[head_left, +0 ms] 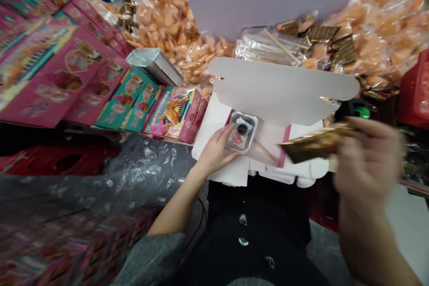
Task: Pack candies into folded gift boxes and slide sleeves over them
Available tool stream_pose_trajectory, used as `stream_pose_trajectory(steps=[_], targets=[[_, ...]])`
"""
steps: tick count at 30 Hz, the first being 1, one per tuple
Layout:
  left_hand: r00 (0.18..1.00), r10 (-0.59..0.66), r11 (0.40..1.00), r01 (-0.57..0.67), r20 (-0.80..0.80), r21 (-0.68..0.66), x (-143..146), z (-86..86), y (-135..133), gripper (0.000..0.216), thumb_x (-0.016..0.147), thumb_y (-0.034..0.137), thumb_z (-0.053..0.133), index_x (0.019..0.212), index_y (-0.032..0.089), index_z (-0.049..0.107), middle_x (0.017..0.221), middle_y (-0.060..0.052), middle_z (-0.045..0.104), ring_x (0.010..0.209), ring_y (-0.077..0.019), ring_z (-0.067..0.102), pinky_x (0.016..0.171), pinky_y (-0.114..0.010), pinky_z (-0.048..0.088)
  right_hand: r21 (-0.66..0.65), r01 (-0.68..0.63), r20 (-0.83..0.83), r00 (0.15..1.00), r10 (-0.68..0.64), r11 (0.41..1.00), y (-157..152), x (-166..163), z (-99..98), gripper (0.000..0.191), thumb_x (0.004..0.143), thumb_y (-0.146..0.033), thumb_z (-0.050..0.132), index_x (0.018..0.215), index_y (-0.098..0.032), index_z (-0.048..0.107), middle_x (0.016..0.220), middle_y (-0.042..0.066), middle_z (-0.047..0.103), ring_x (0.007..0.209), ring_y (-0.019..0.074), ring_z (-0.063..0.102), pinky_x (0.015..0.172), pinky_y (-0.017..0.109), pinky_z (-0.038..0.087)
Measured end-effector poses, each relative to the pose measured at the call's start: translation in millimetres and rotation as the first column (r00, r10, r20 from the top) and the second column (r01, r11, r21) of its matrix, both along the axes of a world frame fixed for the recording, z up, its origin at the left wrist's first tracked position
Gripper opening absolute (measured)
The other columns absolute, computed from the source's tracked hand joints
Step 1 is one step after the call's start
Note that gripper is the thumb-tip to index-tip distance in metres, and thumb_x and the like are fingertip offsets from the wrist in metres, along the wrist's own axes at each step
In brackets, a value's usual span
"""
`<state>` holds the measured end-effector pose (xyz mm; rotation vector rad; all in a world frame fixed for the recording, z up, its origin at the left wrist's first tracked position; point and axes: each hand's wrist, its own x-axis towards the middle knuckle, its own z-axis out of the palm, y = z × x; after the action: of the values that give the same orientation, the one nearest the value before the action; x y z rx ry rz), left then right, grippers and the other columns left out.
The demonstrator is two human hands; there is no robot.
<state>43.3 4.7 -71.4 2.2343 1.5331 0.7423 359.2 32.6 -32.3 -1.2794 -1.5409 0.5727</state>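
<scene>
One foil tray sits at the frame's middle, in the left part of an open white box; its dark and pinkish contents are too small to make out. Bare box floor shows right of the tray, crossed by a thin stick, up to the pink right edge. The left hand spreads finger and thumb around the tray's lower-left corner; grip or mere touch, I cannot tell. Right of centre, the blurred right hand pinches a gold-brown packet, covering its far end. Orange wrapped pieces heap at upper left, printed boxes below them; a red container is cut off at the right edge.
</scene>
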Motion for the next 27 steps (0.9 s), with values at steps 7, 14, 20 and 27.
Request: stream_pose_trajectory(steps=[7, 14, 20, 27], targets=[[0.996, -0.047, 0.998, 0.044, 0.07, 0.039, -5, 2.0, -2, 0.104, 0.082, 0.057, 0.069, 0.158, 0.024, 0.007, 0.16, -0.019, 0.025, 0.145, -0.033, 0.035, 0.116, -0.052, 0.034, -0.128, -0.355, 0.446, 0.814, 0.373, 0.926, 47, -132, -21.9, 0.026, 0.093, -0.023, 0.053, 0.115, -0.017, 0.064, 0.115, 0.015, 0.064, 0.109, 0.0307, 0.059, 0.093, 0.05, 0.05], [0.909, -0.22, 0.975, 0.214, -0.355, -0.057, 4, 18.7, 21, 0.091, 0.081, 0.063, 0.067, 0.153, 0.019, 0.032, 0.156, -0.015, 0.039, 0.144, -0.0329, 0.035, 0.123, -0.055, 0.008, 0.244, -0.277, 0.434, 0.888, 0.15, 0.929, -8, -46, -21.9, 0.034, 0.092, -0.011, 0.052, 0.124, -0.023, 0.06, 0.107, 0.008, 0.067, 0.099, 0.0226, 0.061, 0.088, 0.041, 0.051], [0.89, -0.165, 0.983, 0.184, -0.426, 0.005, 10, 14.9, 27, 0.097, 0.073, 0.066, 0.072, 0.15, 0.017, 0.04, 0.15, -0.017, 0.048, 0.139, -0.0379, 0.041, 0.12, -0.059, 0.005, 0.175, 0.133, 0.504, 0.839, -0.205, 0.976, 48, 49, -37.1, 0.021, 0.094, -0.025, 0.049, 0.105, -0.022, 0.067, 0.092, 0.008, 0.07, 0.085, 0.0246, 0.063, 0.077, 0.04, 0.051], [0.83, -0.203, 0.963, 0.265, -0.52, 0.046, 9, 8.9, 32, 0.093, 0.075, 0.062, 0.071, 0.151, 0.02, 0.037, 0.151, -0.013, 0.047, 0.138, -0.0329, 0.045, 0.121, -0.05, 0.011, 0.047, 0.397, 0.645, 0.689, -0.332, 0.917, 260, 79, -16.0, 0.031, 0.091, -0.02, 0.042, 0.107, -0.009, 0.066, 0.108, 0.02, 0.066, 0.105, 0.0308, 0.057, 0.094, 0.044, 0.043]])
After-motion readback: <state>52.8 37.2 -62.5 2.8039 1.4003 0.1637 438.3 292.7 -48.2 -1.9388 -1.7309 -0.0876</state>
